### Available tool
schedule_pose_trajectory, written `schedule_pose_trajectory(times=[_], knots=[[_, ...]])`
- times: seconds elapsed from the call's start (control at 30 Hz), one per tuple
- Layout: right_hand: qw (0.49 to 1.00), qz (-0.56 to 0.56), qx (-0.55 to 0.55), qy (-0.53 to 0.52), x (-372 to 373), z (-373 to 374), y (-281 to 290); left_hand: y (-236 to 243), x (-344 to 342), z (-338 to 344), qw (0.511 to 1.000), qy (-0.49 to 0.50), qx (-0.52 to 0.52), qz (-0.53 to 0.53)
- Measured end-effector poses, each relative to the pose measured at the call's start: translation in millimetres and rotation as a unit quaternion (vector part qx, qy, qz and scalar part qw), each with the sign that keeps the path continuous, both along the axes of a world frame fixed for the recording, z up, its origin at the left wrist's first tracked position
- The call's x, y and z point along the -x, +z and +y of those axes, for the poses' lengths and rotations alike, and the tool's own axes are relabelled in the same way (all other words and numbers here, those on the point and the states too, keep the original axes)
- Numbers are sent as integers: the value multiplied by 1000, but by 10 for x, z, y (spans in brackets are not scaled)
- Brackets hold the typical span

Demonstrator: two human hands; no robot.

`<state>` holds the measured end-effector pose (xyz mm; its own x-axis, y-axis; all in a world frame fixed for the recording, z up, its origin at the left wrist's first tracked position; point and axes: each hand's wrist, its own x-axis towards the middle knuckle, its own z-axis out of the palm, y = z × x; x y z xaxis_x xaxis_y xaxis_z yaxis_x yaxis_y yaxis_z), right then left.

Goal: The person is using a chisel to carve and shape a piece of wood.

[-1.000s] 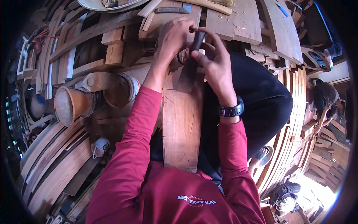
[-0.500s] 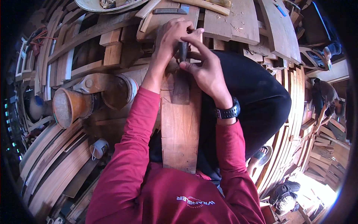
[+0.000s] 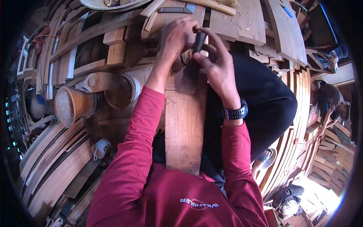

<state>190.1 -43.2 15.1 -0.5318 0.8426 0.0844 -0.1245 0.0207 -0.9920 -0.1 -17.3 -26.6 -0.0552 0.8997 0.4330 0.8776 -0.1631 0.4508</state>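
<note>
A short dark tapered rod is pinched between the thumb and fingers of my right hand. Close against the rod's far end, my left hand has its fingers curled. What the left hand grips is hidden behind its own fingers. Under both hands, a squared wooden beam runs toward my body. A dark patch lies across the beam below the rod, and rough brown wood shows between my wrists.
Beyond my hands lie wide boards, a dark flat bar and a curved wooden handle. At left stand an orange-brown bucket and a small white pail. Stacked planks line both sides; other people are at right.
My right hand has shifted slightly up and to the right, and the dark rod now leans more. The left hand stays nearly in place.
</note>
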Motion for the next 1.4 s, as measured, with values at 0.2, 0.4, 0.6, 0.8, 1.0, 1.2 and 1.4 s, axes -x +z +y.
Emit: schedule_pose_trajectory(times=[0.2,0.4,0.6,0.8,1.0,1.2,1.4], knots=[[999,26,-12,-36,21,3,-10,59,-33,-21,1000,0,-9,-28],[998,-49,-45,13,-27,-12,46,69,-70,-22,998,18,22,-57],[999,-10,-36,17,3,-15,-36,113,-51,-28,998,8,12,-63],[999,43,4,-23,17,-16,23,116,-75,34,999,3,-26,-29],[1000,13,-16,-4,-7,-19,-8,97,-55,-9,998,1,20,-60],[999,-33,0,43,-40,-12,17,125,-59,-27,997,1,51,-57],[999,13,-28,-14,6,-2,28,94,-45,-31,998,-10,13,-60]])
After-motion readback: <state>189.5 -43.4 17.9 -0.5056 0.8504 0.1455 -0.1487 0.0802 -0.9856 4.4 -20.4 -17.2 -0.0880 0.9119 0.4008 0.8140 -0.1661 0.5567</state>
